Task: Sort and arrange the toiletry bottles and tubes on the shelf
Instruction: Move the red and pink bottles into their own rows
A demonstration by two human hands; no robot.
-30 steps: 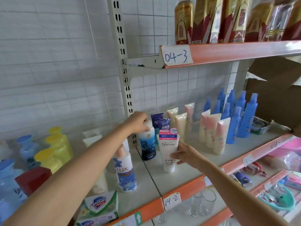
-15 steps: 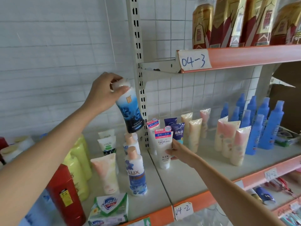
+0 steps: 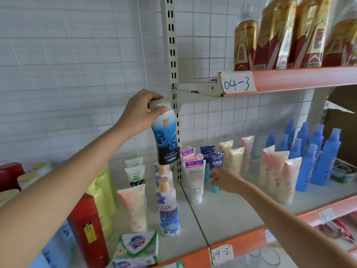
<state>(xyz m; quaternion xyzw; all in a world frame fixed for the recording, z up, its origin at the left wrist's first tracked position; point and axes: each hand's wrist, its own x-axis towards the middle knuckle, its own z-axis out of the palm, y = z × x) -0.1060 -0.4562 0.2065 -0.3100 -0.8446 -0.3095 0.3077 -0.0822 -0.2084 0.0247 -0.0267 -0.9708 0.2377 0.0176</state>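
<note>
— White tile backs the shelf [image 3: 228, 213]. What has changed?

— Half a second ago the left hand [image 3: 138, 111] held the blue bottle [image 3: 165, 140] further left; now it pinches the cap and hangs the bottle tilted above the LUX bottles [image 3: 167, 206], so re-homing looks underway.

— And the right hand [image 3: 225, 179]?

— It has left the Facial tube [image 3: 194, 178] and reaches for the dark blue tubes [image 3: 215, 161], fingers loosely curled.

— Anything unclear?

— Whether it touches one; its fingertips hide the contact.

Your shelf [image 3: 228, 215] carries a Facial tube [image 3: 195, 182] at centre — blue bottles [image 3: 316, 161] at three o'clock, a LUX bottle [image 3: 168, 211] and soap pack [image 3: 137, 246] toward seven.
</note>
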